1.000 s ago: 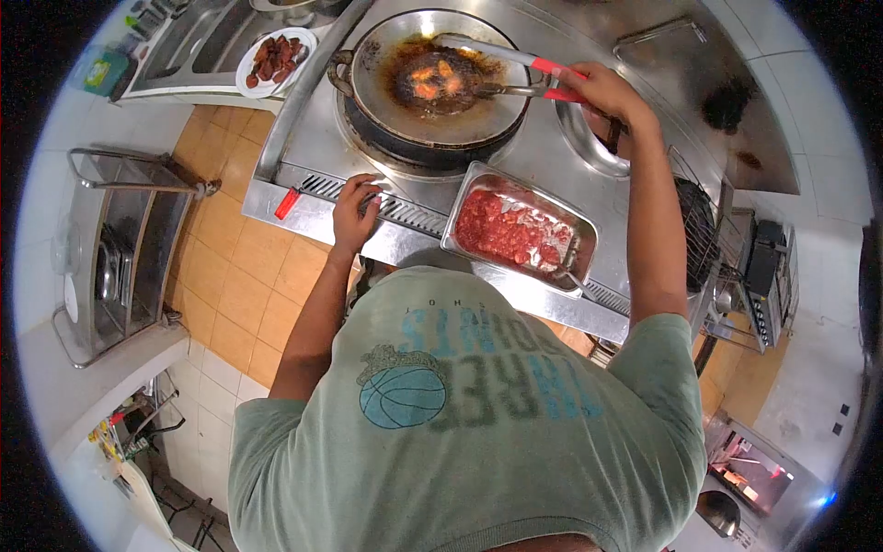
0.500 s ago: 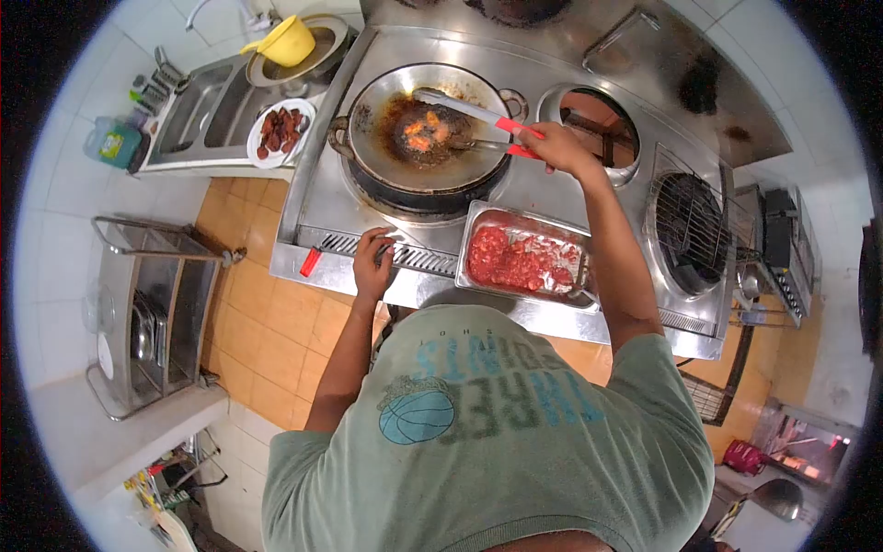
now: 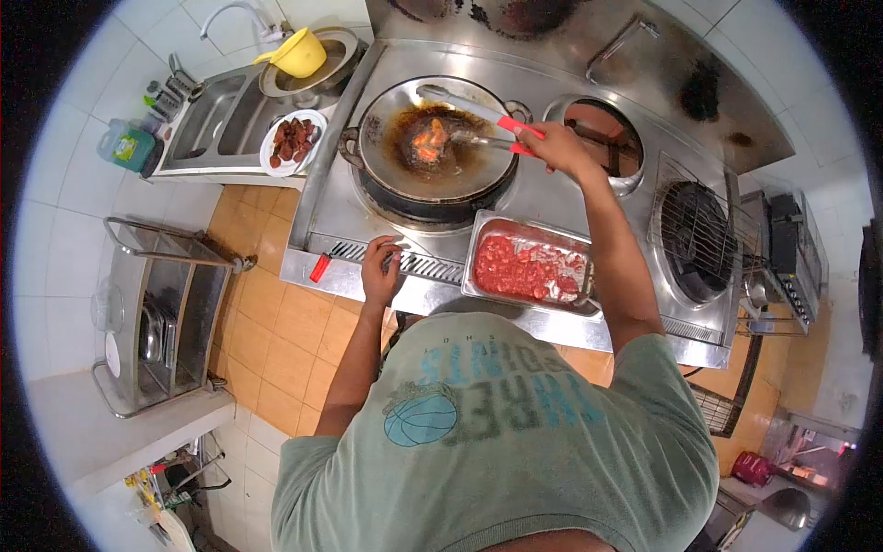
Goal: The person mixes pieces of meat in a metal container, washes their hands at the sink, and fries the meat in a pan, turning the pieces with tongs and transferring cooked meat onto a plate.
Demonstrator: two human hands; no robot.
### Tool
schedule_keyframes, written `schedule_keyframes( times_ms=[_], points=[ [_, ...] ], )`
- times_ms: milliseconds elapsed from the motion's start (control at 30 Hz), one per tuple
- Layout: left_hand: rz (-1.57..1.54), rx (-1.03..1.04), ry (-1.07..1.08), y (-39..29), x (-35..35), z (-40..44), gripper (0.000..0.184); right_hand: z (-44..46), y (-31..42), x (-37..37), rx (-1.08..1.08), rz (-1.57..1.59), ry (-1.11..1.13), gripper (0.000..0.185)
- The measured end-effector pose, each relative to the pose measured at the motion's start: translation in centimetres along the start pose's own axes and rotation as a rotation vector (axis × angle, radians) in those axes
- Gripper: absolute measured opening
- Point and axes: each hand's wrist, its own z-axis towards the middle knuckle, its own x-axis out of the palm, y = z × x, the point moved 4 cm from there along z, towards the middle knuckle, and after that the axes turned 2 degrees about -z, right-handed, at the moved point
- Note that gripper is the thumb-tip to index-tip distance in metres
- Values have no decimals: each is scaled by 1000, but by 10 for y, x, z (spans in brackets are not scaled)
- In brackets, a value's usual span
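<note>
My right hand (image 3: 549,147) is closed around the red handles of metal tongs (image 3: 478,106). Their two arms stand apart over the wok (image 3: 377,170); the lower arm's tip is at a clump of orange-brown food pieces (image 3: 430,143). Dark oil and browned residue surround the pieces. My left hand (image 3: 380,269) rests at the stove's front edge, beside the slotted strip (image 3: 432,267), fingers loosely bent and apart, holding nothing visible. Below my right forearm, a steel tray (image 3: 471,262) contains red, marinated-looking raw pieces (image 3: 524,267).
A white plate (image 3: 269,158) of browned pieces sits by the sink (image 3: 207,120), near a yellow dipper (image 3: 302,55). A small red item (image 3: 319,268) lies on the stove's front edge. Right are a round opening (image 3: 602,138) and a grate-covered burner (image 3: 694,230). A steel trolley (image 3: 175,248) stands left.
The food pieces in the wok have gone from loosely spread to a tighter clump by the tongs. The whole view has shifted slightly. My left hand stays at the stove edge.
</note>
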Motion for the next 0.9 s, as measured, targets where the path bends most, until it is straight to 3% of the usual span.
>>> schedule_keyframes(
  times_ms=[367, 467, 667, 900],
  points=[
    [-31, -32, 25, 5, 1, 0, 19, 23, 31, 17, -163, -70, -109, 50],
    [-17, -8, 21, 1, 0, 1, 19, 34, 42, 19, -105, -74, 14, 50],
    [-35, -8, 11, 3, 1, 1, 19, 51, 58, 14, -80, -200, 45, 50],
    [-88, -27, 2, 15, 2, -2, 20, 11, 72, -36, 31, -204, 141, 50]
  ],
)
